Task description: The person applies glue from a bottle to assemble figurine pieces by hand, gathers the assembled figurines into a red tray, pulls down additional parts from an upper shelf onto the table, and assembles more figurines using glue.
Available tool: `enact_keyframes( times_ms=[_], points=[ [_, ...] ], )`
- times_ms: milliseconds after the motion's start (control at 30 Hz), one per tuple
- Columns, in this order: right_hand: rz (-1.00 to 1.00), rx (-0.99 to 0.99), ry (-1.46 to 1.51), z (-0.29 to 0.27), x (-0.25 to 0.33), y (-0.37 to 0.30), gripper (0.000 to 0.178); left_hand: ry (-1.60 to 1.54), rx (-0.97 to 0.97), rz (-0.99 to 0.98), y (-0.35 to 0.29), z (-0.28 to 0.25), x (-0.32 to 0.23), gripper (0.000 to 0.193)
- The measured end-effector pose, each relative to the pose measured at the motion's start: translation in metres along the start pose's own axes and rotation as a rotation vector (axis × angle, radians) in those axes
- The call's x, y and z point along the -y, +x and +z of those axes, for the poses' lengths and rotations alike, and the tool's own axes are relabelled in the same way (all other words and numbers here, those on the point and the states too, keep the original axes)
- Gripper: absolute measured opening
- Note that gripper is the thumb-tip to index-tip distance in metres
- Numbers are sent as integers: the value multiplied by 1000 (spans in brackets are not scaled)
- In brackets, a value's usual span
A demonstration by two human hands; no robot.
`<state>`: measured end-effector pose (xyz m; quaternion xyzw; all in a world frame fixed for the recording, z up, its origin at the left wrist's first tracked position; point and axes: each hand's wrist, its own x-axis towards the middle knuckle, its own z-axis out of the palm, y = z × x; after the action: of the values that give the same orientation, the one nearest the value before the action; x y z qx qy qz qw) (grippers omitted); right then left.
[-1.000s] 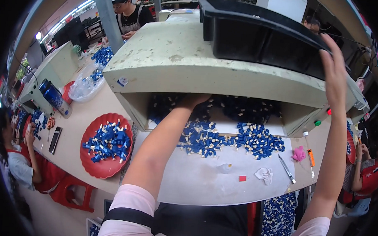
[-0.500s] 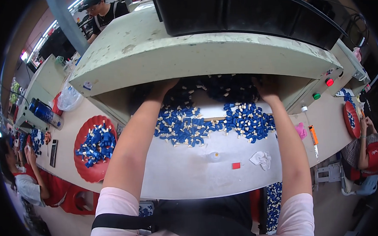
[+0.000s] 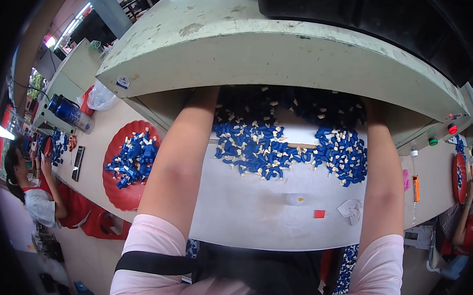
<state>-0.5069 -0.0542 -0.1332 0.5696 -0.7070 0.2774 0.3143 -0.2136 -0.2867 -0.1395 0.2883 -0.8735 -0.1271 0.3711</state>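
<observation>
Both my arms reach into a pale green box-like housing (image 3: 282, 57) that stands over the work surface. My left forearm (image 3: 186, 140) goes in at the left of its opening and my right forearm (image 3: 381, 159) at the right. The housing's front hides both hands, so I cannot see their fingers or anything in them. Between my arms lie many small blue pieces with cream-coloured ends, in a left heap (image 3: 257, 151) and a right heap (image 3: 343, 155). More of these pieces lie in the shadow inside, nearest to my hidden hands.
A red scalloped plate (image 3: 113, 181) of blue pieces stands left of my left arm. On the white sheet (image 3: 233, 210) are a red square (image 3: 319, 214) and a crumpled tissue (image 3: 351, 209). An orange tube (image 3: 416, 188) lies at right. A black bin (image 3: 353, 15) tops the housing. Co-workers sit either side.
Both arms have gone deeper under the housing, and the hands, partly visible before, are now hidden. The view has shifted, so the housing sits larger in it and farther right.
</observation>
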Motion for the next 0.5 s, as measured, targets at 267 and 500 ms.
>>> enact_keyframes(
  times_ms=[267, 500],
  points=[
    [-20, -65, -15, 4, 22, 12, 36, -138, -95, -51, 5, 12, -35, 39],
    [6, 184, 174, 8, 54, 10, 42, -268, -62, -370, -60, -54, -42, 41]
  ],
)
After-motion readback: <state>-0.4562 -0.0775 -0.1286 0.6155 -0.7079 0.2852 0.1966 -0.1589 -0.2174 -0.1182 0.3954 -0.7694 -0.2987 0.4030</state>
